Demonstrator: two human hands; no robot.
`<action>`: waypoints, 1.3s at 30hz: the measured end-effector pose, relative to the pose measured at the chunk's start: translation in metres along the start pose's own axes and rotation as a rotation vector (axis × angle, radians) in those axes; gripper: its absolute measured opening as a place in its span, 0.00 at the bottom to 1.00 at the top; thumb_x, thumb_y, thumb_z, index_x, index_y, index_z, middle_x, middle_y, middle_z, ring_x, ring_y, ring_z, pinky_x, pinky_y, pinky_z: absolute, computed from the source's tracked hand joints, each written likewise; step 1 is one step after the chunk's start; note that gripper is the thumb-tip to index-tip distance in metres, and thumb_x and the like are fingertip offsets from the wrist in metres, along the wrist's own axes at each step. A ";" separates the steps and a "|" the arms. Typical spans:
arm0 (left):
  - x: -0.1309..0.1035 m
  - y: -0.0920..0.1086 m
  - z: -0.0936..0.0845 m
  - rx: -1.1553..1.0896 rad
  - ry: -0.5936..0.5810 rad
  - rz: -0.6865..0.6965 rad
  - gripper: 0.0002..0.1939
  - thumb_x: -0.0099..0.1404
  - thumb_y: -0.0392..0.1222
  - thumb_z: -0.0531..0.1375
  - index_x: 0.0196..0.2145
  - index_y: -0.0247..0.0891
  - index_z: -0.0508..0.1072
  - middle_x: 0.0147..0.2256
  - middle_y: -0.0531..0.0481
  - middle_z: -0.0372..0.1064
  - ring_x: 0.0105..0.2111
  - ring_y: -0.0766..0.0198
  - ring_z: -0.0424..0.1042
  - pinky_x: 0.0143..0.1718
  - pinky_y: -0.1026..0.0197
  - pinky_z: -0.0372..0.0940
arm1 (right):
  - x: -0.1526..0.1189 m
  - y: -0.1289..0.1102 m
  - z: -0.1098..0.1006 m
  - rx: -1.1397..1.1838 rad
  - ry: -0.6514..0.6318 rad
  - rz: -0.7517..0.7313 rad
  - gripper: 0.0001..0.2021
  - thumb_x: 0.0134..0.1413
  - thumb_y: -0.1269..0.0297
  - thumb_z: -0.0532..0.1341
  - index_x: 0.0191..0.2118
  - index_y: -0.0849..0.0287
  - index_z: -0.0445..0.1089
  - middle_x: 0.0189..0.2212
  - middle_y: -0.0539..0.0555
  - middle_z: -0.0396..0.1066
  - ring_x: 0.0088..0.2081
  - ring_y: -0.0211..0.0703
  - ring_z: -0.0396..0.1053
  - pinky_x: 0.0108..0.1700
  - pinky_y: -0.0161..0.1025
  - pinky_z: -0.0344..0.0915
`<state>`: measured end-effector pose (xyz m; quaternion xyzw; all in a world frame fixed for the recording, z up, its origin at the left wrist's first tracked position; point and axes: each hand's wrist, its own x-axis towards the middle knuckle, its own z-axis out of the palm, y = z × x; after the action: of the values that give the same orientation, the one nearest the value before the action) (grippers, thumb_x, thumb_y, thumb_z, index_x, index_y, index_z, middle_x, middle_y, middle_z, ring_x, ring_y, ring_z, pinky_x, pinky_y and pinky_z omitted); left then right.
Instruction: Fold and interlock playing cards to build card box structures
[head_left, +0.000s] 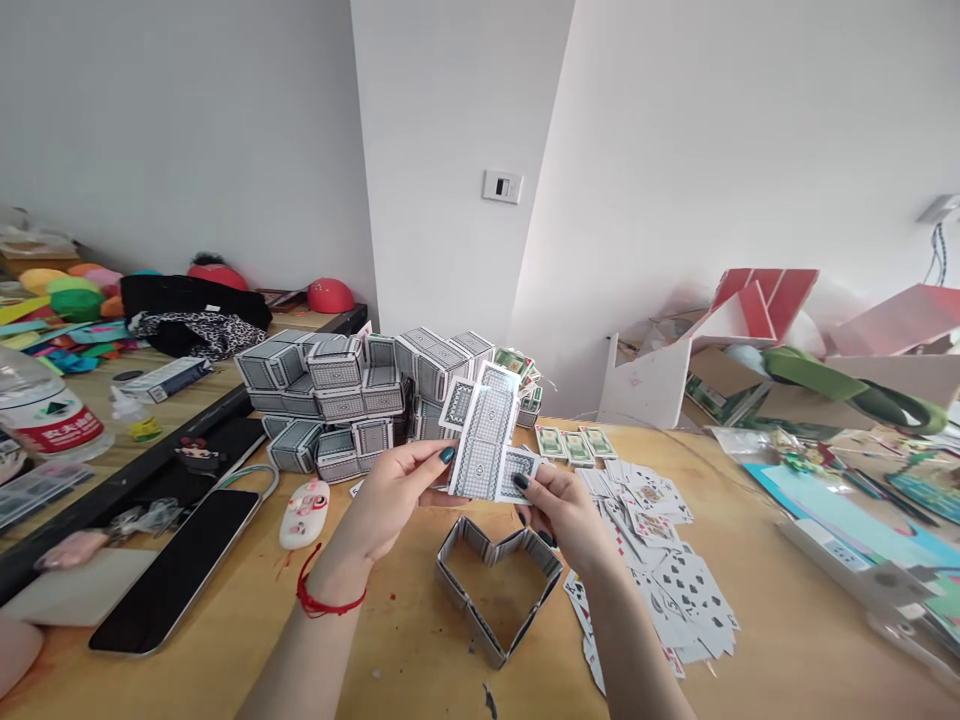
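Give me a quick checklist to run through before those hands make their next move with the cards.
1. Left hand gripping the held cards: ok, its thumb presses on them.
2. Right hand gripping too: ok, its thumb is on the lower-right card.
3. Heart-shaped card frame standing on the table: ok, its outline looks closed.
4. Loose cards tidy: not ok, they lie spread and overlapping right of the frame.
5. Held cards fastened to one another: cannot tell.
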<state>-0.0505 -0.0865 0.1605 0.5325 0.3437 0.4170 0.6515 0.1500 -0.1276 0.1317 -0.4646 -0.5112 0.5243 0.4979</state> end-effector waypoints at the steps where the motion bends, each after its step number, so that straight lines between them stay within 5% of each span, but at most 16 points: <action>1: 0.000 0.000 0.000 0.001 -0.017 -0.011 0.16 0.59 0.42 0.58 0.45 0.37 0.72 0.39 0.46 0.74 0.36 0.60 0.72 0.33 0.59 0.71 | 0.000 0.001 0.000 -0.013 -0.005 0.004 0.20 0.50 0.50 0.59 0.20 0.60 0.60 0.13 0.45 0.59 0.13 0.27 0.47 0.16 0.31 0.40; 8: -0.002 0.001 -0.004 -0.038 -0.126 -0.055 0.16 0.61 0.43 0.56 0.46 0.38 0.72 0.36 0.47 0.74 0.35 0.60 0.72 0.35 0.56 0.70 | 0.001 0.003 -0.003 -0.084 -0.004 0.027 0.20 0.51 0.49 0.57 0.20 0.60 0.60 0.13 0.45 0.57 0.14 0.28 0.47 0.17 0.31 0.41; 23: 0.004 -0.002 -0.004 0.135 -0.089 -0.059 0.10 0.56 0.40 0.60 0.35 0.35 0.76 0.33 0.48 0.75 0.31 0.62 0.73 0.33 0.59 0.71 | 0.002 0.004 -0.008 -0.171 -0.009 -0.006 0.20 0.51 0.49 0.56 0.19 0.59 0.57 0.14 0.46 0.57 0.17 0.30 0.50 0.21 0.31 0.44; 39: 0.004 -0.003 0.003 0.153 -0.137 -0.038 0.12 0.56 0.41 0.58 0.37 0.35 0.76 0.33 0.48 0.76 0.36 0.57 0.73 0.37 0.54 0.70 | 0.003 0.005 -0.010 -0.146 0.009 0.020 0.20 0.49 0.49 0.58 0.19 0.59 0.58 0.14 0.46 0.57 0.16 0.30 0.49 0.19 0.31 0.45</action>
<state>-0.0455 -0.0844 0.1579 0.6010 0.3393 0.3397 0.6389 0.1599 -0.1237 0.1259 -0.5072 -0.5411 0.4884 0.4599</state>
